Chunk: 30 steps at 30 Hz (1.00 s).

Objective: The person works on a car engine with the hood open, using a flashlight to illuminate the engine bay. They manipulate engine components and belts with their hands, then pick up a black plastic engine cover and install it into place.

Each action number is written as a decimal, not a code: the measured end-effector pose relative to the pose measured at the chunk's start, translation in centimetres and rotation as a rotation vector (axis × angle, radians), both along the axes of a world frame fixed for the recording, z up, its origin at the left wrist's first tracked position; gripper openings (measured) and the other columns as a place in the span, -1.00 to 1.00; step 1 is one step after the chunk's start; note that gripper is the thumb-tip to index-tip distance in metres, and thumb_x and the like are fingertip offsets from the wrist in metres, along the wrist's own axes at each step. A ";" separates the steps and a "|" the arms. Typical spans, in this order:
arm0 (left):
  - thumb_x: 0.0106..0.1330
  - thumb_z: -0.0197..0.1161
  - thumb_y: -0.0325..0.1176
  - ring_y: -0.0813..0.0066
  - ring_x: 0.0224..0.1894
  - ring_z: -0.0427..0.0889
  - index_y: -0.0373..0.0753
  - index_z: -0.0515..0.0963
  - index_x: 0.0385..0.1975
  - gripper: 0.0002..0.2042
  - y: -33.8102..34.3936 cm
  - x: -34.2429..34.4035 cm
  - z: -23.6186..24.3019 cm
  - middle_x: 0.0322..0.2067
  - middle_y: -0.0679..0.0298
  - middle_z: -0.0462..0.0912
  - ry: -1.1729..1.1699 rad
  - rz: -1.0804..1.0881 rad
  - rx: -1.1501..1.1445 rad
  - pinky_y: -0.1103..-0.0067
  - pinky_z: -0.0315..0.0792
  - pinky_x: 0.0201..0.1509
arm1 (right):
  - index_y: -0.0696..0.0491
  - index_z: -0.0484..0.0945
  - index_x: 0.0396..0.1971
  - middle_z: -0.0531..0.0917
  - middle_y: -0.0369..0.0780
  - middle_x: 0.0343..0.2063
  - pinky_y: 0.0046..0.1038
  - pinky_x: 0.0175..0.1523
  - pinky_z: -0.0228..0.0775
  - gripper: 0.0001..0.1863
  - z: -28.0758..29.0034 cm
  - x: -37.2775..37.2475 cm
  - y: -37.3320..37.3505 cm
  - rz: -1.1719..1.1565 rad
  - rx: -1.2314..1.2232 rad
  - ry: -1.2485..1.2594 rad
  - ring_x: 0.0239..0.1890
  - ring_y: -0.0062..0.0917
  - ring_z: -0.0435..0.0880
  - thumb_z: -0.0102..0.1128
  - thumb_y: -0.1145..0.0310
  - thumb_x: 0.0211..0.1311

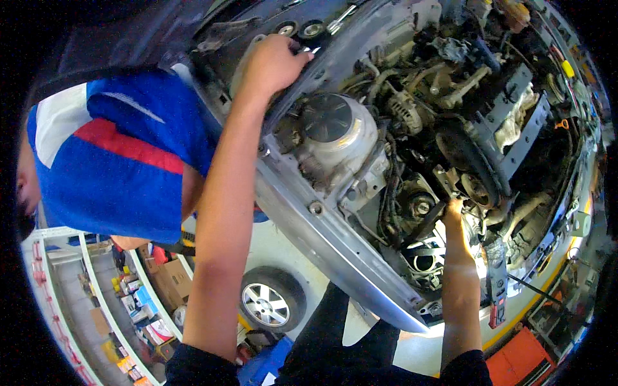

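Note:
My left hand reaches up to the base of the windshield, fingers curled, thumb stretched to the right. By its fingertips is a small shiny metal piece, too little of it visible to name. Just beyond that hand lie two round pulleys and a silver wrench-like tool. Deep in the engine bay, my right hand reaches in beside a dark belt pulley. Its fingers are mostly hidden among the parts, so what they touch cannot be made out. Left of it sits another round pulley.
A silver fender runs between me and the engine. A person in a blue shirt leans in at left. A grey bar with a red end stands near my right forearm. A wheel, shelves and a red cabinet are below.

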<state>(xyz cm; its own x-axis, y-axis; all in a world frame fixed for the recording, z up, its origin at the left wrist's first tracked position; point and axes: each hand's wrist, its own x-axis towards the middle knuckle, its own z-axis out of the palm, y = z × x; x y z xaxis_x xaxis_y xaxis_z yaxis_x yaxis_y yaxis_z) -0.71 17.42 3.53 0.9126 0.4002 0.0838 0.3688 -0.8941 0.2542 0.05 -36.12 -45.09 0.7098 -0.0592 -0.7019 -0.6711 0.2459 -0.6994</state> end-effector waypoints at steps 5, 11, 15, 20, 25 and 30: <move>0.15 0.44 -0.08 -0.06 -0.21 0.74 -0.25 0.69 -0.04 -0.54 -2.0 0.9 0.4 -0.27 -0.06 0.75 -0.032 0.083 0.027 0.16 0.60 -0.03 | -0.06 0.60 0.04 0.69 -0.16 -0.17 -0.20 -0.08 0.53 -0.64 0.3 0.3 -1.3 0.110 0.052 -0.085 -0.13 -0.25 0.66 -0.01 0.12 0.41; 0.21 0.31 -0.23 -0.17 -0.14 0.72 -0.38 0.72 -0.27 -0.70 -2.0 -1.1 1.7 -0.27 -0.24 0.70 -0.293 0.152 -0.123 0.14 0.55 -0.07 | -0.04 0.62 0.01 0.68 -0.14 -0.19 -0.16 -0.04 0.50 -0.64 0.4 0.2 -1.1 0.160 0.018 -0.060 -0.10 -0.25 0.64 0.00 0.12 0.39; 0.22 0.32 -0.19 -0.16 -0.06 0.70 -0.36 0.72 -0.21 -0.67 -3.5 1.2 1.6 -0.21 -0.19 0.71 -0.178 0.178 -0.031 0.15 0.55 0.00 | -0.03 0.62 -0.01 0.67 -0.13 -0.20 -0.14 -0.01 0.49 -0.65 0.4 0.9 -3.0 0.131 0.023 -0.053 -0.08 -0.24 0.63 0.01 0.12 0.38; 0.09 0.39 -0.25 -0.02 -0.34 0.75 -0.40 0.73 -0.33 -0.70 1.1 0.3 -0.7 -0.40 -0.16 0.72 -0.132 0.122 0.014 0.19 0.55 -0.25 | -0.02 0.64 -0.04 0.66 -0.11 -0.21 -0.11 0.02 0.47 -0.65 1.5 1.3 0.0 0.181 0.066 -0.043 -0.05 -0.24 0.62 0.03 0.12 0.36; 0.07 0.46 -0.20 0.08 -0.47 0.74 -0.38 0.74 -0.43 -0.70 -4.9 0.7 1.3 -0.49 -0.12 0.71 -0.260 0.101 0.094 0.26 0.56 -0.27 | -0.01 0.65 -0.07 0.66 -0.10 -0.22 -0.08 0.06 0.45 -0.65 0.7 0.7 -1.1 0.039 0.165 0.090 -0.03 -0.23 0.61 0.04 0.12 0.35; 0.07 0.45 -0.18 -0.05 -0.38 0.75 -0.39 0.73 -0.43 -0.68 -3.4 0.1 -0.3 -0.45 -0.17 0.69 -0.291 0.138 0.085 0.22 0.57 -0.22 | 0.05 0.64 -0.09 0.69 -0.17 -0.30 -0.27 -0.17 0.49 -0.69 5.4 -1.6 -0.9 0.160 -0.290 -0.231 -0.31 -0.32 0.62 0.20 0.19 0.30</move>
<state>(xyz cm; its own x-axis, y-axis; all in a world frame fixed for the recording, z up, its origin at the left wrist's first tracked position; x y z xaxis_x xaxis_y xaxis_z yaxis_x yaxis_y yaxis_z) -0.56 13.98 3.24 0.7834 0.4985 0.3711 0.4107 -0.8635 0.2927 -1.56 -37.04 -39.67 0.8633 -0.1072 -0.4931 -0.5018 -0.0791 -0.8614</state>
